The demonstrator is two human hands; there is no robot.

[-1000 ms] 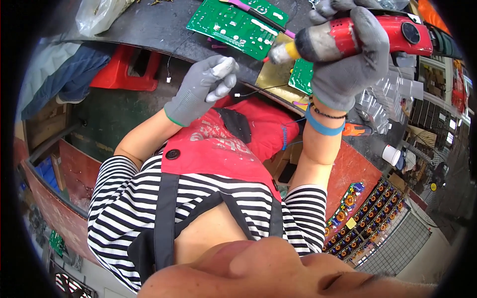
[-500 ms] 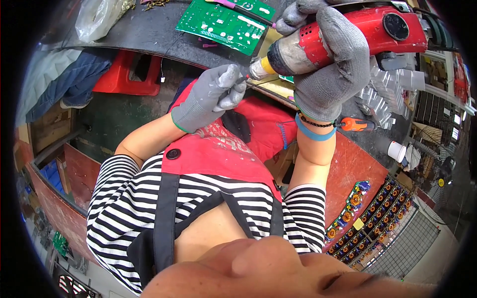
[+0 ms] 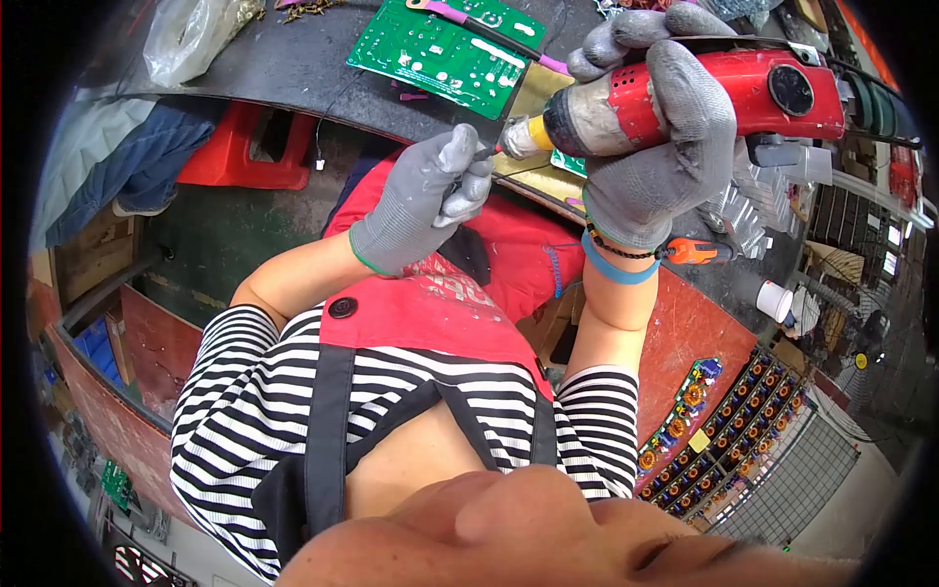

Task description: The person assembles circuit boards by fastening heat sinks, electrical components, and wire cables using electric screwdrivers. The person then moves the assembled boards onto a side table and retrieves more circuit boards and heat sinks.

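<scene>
My right hand, in a grey knit glove, is wrapped round a red power tool with a worn grey nose and a yellow band near its tip. The tool lies nearly level, and its tip points left toward my left hand. That hand, gloved too, is closed in a pinch on a thin dark wire-like piece, whose end meets or nearly meets the tip. Most of the piece is hidden by my fingers. Just beyond lies a green circuit board with a purple-ended black cable across it.
On the dark bench sit a clear plastic bag and, at right, clear plastic pieces. An orange-handled tool lies by my right wrist. A red stool stands below the bench. Several component boards are at lower right.
The red tool and my right hand have shifted slightly down and to the right. My left hand keeps its pinch by the tool's tip.
</scene>
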